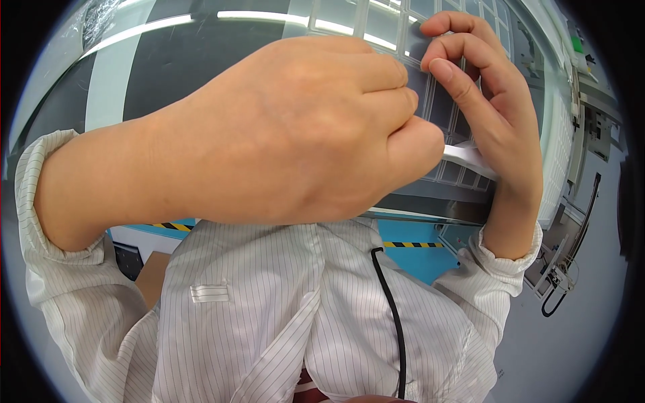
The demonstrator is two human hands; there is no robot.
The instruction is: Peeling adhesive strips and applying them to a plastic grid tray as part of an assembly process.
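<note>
My left hand [295,134] is raised close to the camera, its fingers closed on one end of a small white strip [467,156]. My right hand [494,114] is just to its right, curled, with thumb and forefinger pinched together near the top and the strip lying against its palm side. Both hands hover over a clear gridded tray [437,101] of several small square pockets. What the pockets hold is hidden by the hands. I wear a white pinstriped coat [269,309].
A dark work surface [181,60] with pale bands lies behind the hands. Below are a blue floor [416,258] with yellow-black hazard tape, a black cable [396,316] down my coat, and grey machinery [578,221] at the right.
</note>
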